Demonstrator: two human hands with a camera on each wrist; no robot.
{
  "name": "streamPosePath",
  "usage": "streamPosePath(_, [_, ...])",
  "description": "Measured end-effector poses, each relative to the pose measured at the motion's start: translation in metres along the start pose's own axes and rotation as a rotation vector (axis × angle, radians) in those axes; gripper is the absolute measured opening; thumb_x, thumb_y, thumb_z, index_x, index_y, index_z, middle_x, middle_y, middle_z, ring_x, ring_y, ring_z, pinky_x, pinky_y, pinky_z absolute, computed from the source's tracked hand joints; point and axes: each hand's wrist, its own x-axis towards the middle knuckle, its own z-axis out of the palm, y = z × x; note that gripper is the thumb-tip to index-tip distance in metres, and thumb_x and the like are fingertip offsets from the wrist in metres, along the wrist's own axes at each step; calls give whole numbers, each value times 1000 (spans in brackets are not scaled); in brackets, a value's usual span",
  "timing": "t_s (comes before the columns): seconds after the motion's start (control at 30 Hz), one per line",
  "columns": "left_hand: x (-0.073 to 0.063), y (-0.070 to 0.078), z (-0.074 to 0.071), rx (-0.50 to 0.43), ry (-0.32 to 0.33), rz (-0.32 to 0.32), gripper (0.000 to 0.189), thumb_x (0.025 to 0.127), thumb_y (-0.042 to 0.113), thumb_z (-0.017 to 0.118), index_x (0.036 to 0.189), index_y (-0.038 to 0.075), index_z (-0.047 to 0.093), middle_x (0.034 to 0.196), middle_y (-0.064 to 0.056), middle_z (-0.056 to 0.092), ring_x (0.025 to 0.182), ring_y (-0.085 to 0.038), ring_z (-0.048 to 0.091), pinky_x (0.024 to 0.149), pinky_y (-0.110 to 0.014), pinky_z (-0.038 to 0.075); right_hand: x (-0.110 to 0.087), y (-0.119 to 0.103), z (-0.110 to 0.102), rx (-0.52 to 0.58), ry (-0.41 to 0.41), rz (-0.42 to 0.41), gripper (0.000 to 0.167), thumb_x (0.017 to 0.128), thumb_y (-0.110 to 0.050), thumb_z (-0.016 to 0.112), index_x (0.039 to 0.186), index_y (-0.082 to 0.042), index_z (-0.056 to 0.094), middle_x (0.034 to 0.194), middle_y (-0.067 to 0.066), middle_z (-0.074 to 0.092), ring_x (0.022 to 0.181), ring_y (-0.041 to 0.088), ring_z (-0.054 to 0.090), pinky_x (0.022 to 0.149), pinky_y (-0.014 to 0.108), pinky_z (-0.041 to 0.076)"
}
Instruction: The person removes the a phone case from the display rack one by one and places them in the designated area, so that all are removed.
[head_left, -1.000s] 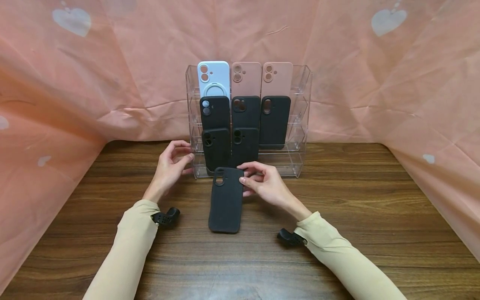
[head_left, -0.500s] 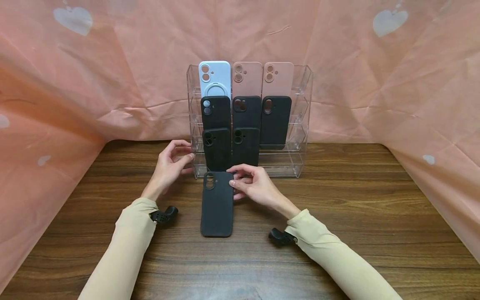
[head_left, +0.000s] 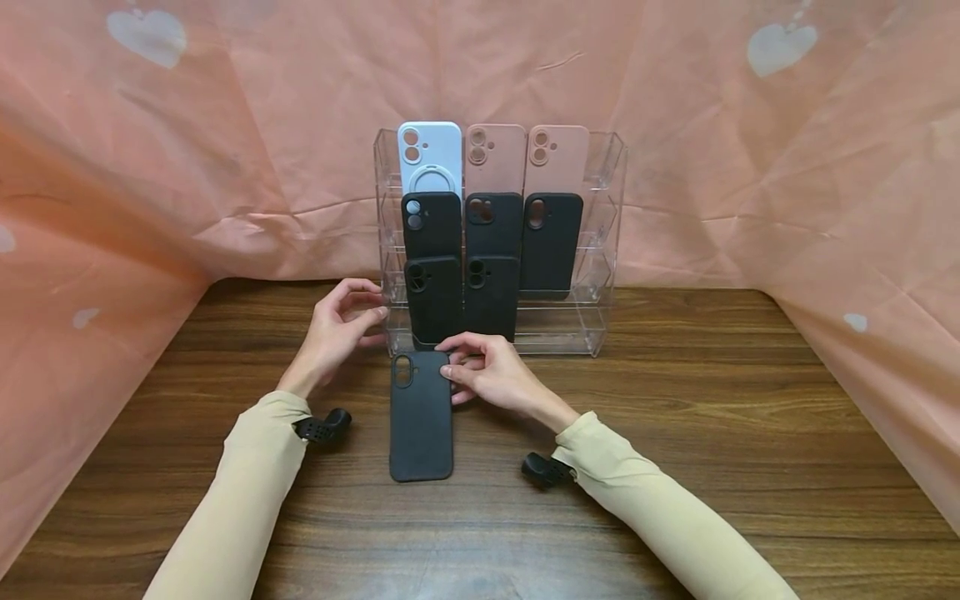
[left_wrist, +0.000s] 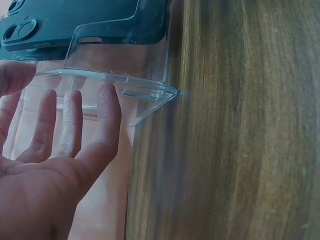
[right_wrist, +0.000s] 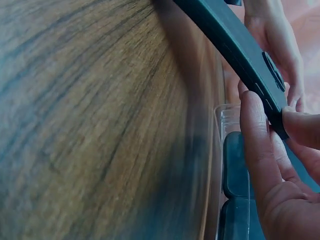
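My right hand (head_left: pixel 497 375) pinches a black phone case (head_left: pixel 422 425) by its upper right edge, between thumb and fingers. The case's camera cutout is at the top left, and its lower end points toward me. In the right wrist view the thumb (right_wrist: pixel 302 127) presses one face of the case near its end. Beside the clear tiered display rack (head_left: pixel 562 342), my left hand (head_left: pixel 336 329) has its fingertips against the left side panel, thumb apart from the fingers. The left wrist view shows these fingers (left_wrist: pixel 107 117) nearly straight at the rack's clear edge.
The rack's back row has a white case (head_left: pixel 442 150) and two pink cases (head_left: pixel 495 154). Further forward stand several black cases (head_left: pixel 551 250), two of them in the lower front. Pink cloth (head_left: pixel 697 150) hangs behind and beside the wooden table (head_left: pixel 712 417).
My right hand has carried the black phone case left and slightly toward me, and the case now stands straighter in view. The left hand has stayed at the rack's left side.
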Motion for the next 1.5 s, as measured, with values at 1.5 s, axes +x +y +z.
streamPosePath(1.5, [5,2,-6,-40,-45,-38,30,97,3,66,123,7,54,121,-9,57,98,-12,69,82,-42,65,17,16,28,-150,19,131,29,92,-1,73,120,2,68,86,6,65,60,12,70,63,32,65])
